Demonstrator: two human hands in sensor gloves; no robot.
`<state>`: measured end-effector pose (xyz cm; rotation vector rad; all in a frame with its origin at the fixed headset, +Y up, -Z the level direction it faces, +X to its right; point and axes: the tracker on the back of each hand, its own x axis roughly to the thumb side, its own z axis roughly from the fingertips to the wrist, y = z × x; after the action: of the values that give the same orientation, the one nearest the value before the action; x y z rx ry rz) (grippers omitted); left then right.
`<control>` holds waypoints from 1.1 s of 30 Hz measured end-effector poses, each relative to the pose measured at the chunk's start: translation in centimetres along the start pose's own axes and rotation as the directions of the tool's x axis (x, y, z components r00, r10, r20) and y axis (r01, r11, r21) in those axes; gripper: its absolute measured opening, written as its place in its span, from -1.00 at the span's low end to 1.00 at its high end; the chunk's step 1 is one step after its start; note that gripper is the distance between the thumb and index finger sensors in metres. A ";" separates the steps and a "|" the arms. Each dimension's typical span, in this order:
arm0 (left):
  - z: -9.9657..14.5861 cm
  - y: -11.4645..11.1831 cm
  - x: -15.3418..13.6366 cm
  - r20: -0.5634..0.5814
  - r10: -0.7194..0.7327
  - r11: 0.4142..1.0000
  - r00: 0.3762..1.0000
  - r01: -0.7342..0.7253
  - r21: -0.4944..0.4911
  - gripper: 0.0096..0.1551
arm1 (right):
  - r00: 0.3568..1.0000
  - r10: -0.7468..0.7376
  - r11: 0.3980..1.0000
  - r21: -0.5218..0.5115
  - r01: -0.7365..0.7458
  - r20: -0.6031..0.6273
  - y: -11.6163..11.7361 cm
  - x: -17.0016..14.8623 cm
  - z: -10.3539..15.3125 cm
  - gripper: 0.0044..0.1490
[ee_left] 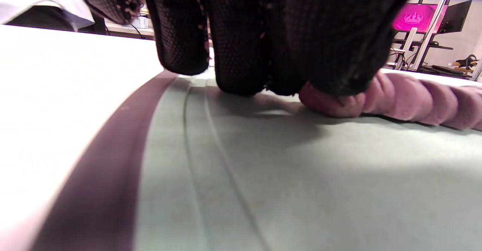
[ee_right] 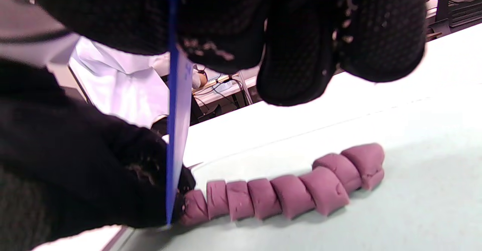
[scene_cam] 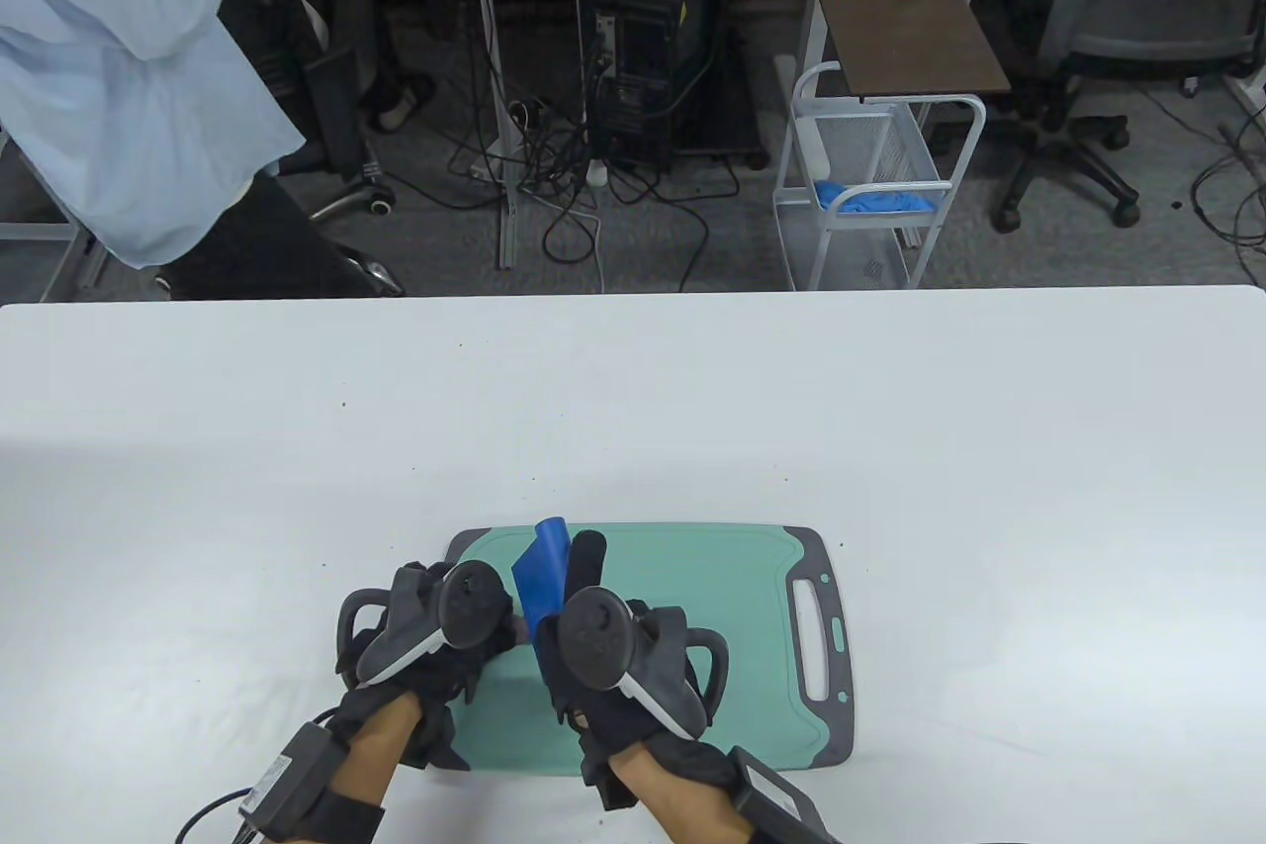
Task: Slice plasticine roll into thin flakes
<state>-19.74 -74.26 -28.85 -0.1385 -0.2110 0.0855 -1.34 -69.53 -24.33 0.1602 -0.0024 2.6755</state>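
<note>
**Finishing the last cut at the held end**

While the blue blade (ee_right: 175, 130) stands nearly upright at the lower left of the right wrist view, we judge the step in hand to be the final slices at the end of the purple plasticine roll (ee_right: 286, 194). The roll lies on the green cutting board (scene_cam: 712, 587), running from the lower left toward the right middle of that view, already parted into a row of thick pieces that lean on one another. In the table view it is hidden under the hands, near the bottom centre of the frame.

Our right hand (scene_cam: 618, 656) grips the blade from above, fingers closed on its top edge. Our left hand (scene_cam: 435, 621) presses its fingertips (ee_left: 331, 66) down on the roll's end, at the upper middle of the left wrist view, touching the plasticine and just beside the blade.

To do this well, we would keep the blade vertical and press straight down to the board rather than sawing, so that the soft piece does not smear. We would take a narrower bite than the pieces already cut, since the task wants thin flakes. The left fingertips sit very close to the edge, so we would draw them back a little before pushing through.
</note>
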 end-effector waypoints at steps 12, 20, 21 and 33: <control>0.2 0.6 -1.1 -0.021 0.047 0.999 0.999 -0.047 0.003 -0.46 | 0.967 -0.160 0.985 -0.097 0.143 -0.198 -4.3 -6.5 -1.3 -0.06; 0.5 1.1 -2.3 -0.053 0.082 0.996 0.995 -0.081 0.022 -0.44 | 0.908 -0.208 0.978 -0.101 0.184 -0.364 -4.1 -12.6 -2.4 -0.09; 0.5 1.1 -2.4 -0.055 0.084 0.996 0.995 -0.083 0.023 -0.43 | 0.903 -0.209 0.978 -0.093 0.188 -0.376 -3.8 -13.2 -2.5 -0.09; 0.6 1.2 -2.9 -0.067 0.101 0.995 0.993 -0.099 0.026 -0.44 | 0.866 -0.094 0.994 -0.004 0.106 -0.491 -1.9 -16.7 -3.3 -0.10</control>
<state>-22.77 -73.26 -29.05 -0.1288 -0.1351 0.1824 13.92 -75.16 -29.56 -0.5050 0.1925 2.5366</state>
